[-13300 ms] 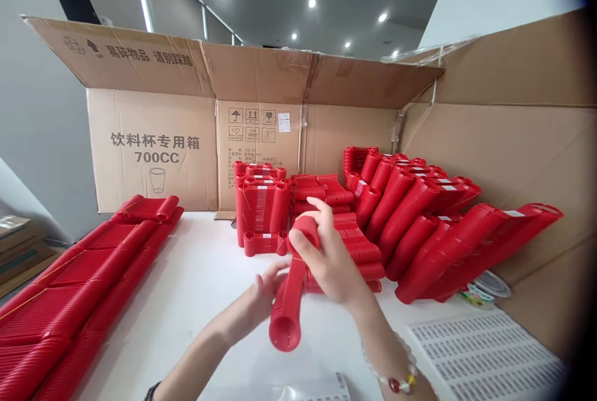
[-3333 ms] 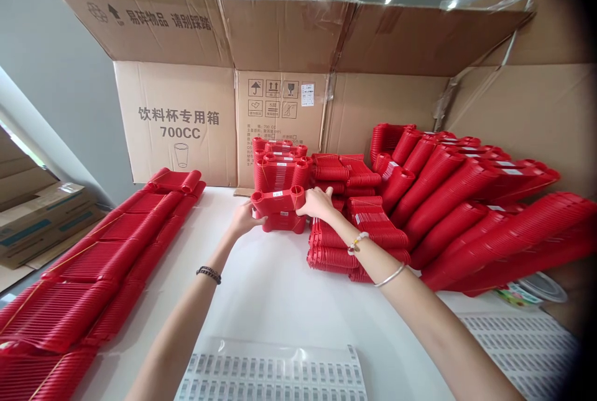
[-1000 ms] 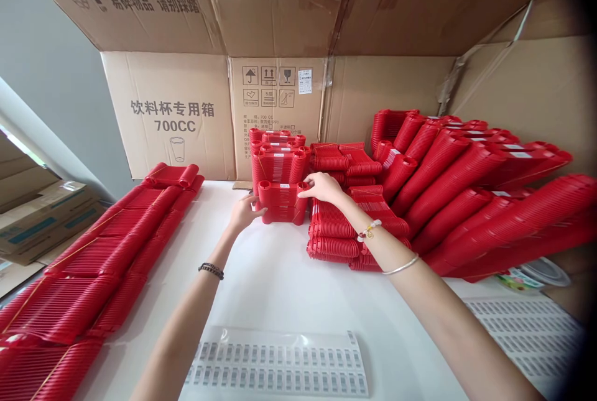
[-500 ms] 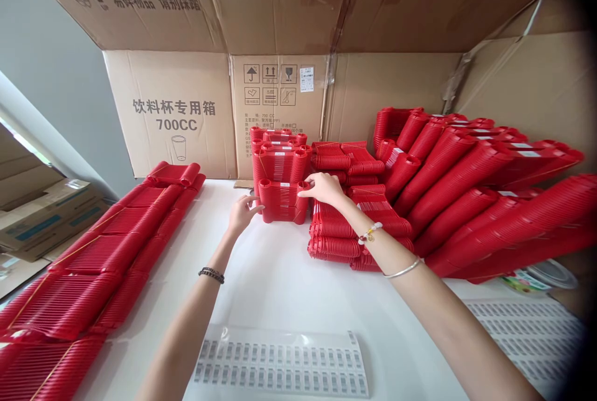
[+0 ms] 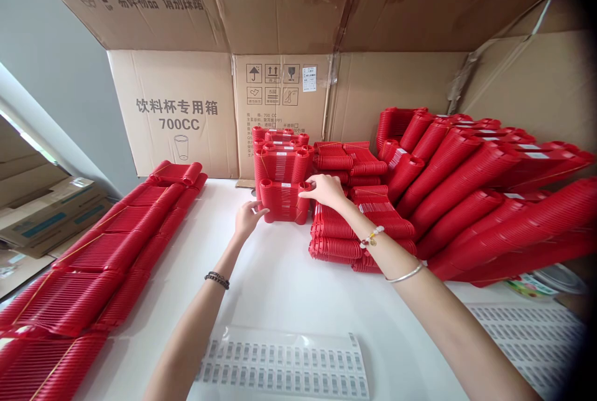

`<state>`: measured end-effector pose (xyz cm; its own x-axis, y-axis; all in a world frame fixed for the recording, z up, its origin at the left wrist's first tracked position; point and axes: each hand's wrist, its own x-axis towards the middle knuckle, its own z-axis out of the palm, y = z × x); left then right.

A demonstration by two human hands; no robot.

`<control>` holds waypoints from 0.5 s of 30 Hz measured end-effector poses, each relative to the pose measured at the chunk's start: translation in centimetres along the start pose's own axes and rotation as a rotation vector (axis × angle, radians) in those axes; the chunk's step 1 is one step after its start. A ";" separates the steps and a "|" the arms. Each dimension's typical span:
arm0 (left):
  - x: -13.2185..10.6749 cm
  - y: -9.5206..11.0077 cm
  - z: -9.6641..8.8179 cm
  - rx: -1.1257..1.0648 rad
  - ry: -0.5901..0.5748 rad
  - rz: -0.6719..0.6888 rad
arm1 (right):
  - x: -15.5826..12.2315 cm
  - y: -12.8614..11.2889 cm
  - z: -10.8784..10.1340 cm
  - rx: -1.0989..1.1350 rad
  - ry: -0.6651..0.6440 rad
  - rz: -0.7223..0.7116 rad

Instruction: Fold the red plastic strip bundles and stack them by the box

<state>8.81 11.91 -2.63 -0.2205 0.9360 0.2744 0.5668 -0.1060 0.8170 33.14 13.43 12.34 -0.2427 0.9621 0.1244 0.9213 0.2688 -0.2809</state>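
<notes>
1. We count three upright red stacks in a file. The short front stack point(image 5: 282, 201) stands on the white tabletop point(image 5: 280, 283), with two taller stacks point(image 5: 281, 163) close behind it.
2. Two sheets of small printed labels lie near us: one clear-backed sheet point(image 5: 284, 367) in front and a second sheet point(image 5: 527, 339) at the right edge.
3. We see three wrist bands: a dark beaded one point(image 5: 217, 278) on the left, and a bead bracelet point(image 5: 372, 237) and a thin bangle point(image 5: 405, 275) on the right.
4. Our left hand point(image 5: 249, 217) is open, with loosely spread fingers touching the short front stack's lower left corner. It grips nothing.
5. Our right hand point(image 5: 326, 189) is half curled, with its fingertips on the same stack's upper right tube. We cannot tell whether it pinches the tube or only rests there.
6. Both forearms stretch forward, well apart at the elbows and drawing together at the stack.
7. Long red rows point(image 5: 93, 258) lie along the left of the tabletop, flat piles point(image 5: 359, 221) sit just right of the stack, and leaning red columns point(image 5: 466, 183) fill the right.
8. An open cardboard box point(image 5: 186, 115) marked 700CC stands behind, flattened cartons point(image 5: 46, 217) lie lower left, and a grey wall point(image 5: 51, 78) rises beyond.
</notes>
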 end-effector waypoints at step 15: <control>-0.4 1.3 -0.2 0.047 -0.013 -0.044 | 0.3 0.4 0.7 -0.016 0.013 -0.033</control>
<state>9.43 11.32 -1.55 -0.2355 0.9438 0.2320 0.5937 -0.0493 0.8032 33.23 13.90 11.60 -0.2695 0.9518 0.1463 0.9174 0.2999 -0.2616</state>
